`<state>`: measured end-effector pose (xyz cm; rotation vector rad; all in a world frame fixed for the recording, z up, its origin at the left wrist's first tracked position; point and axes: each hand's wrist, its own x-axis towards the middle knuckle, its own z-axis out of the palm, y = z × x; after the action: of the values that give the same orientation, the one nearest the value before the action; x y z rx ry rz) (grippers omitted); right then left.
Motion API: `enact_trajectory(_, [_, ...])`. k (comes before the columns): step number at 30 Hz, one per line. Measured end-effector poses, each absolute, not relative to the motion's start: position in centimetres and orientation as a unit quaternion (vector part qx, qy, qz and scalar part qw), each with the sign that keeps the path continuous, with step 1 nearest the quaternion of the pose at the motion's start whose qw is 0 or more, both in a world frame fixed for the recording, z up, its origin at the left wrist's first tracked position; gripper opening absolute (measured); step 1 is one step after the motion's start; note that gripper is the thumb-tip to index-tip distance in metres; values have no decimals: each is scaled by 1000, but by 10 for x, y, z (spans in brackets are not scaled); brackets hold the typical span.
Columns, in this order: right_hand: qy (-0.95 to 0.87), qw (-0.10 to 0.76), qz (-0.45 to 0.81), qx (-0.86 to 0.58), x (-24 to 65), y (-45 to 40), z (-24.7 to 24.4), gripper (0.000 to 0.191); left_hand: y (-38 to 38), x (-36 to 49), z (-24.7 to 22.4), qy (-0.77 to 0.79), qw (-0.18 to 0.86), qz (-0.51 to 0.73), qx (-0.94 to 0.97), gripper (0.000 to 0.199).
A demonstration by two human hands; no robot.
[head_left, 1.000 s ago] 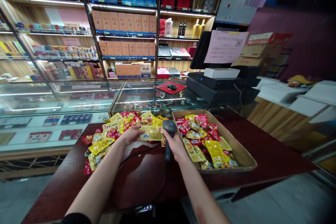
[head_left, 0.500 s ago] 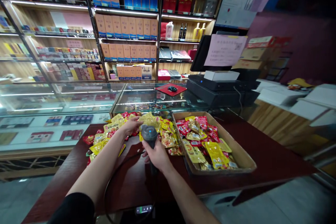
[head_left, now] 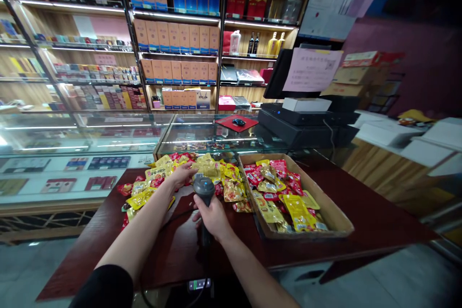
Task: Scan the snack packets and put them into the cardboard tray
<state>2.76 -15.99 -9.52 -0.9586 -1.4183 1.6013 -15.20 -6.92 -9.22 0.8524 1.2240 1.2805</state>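
My left hand rests on a loose pile of yellow and red foil snack packets, its fingers against the packets; I cannot tell if it grips one. My right hand is closed around a black handheld barcode scanner, whose head points up toward the pile just beside my left hand. The pile lies on a dark red counter top. To its right, a shallow cardboard tray holds more packets of the same kinds.
A black scanner cable runs down toward a small device with a lit display at the near counter edge. Behind stand a glass display case, a black till, and shelves of boxed bottles.
Since a second ago, my right hand and the scanner have moved left and nearer to me, now beside my left hand. My left hand has stayed on the pile.
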Motion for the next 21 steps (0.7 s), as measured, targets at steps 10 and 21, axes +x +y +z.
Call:
enact_trajectory(10, [-551, 383, 638, -376, 28, -161, -95, 46, -75, -138, -81, 514, 570, 536, 352, 32])
enact_trajectory(21, [-549, 379, 641, -381, 29, -160, -93, 47, -75, -138, -81, 518, 569, 536, 346, 31])
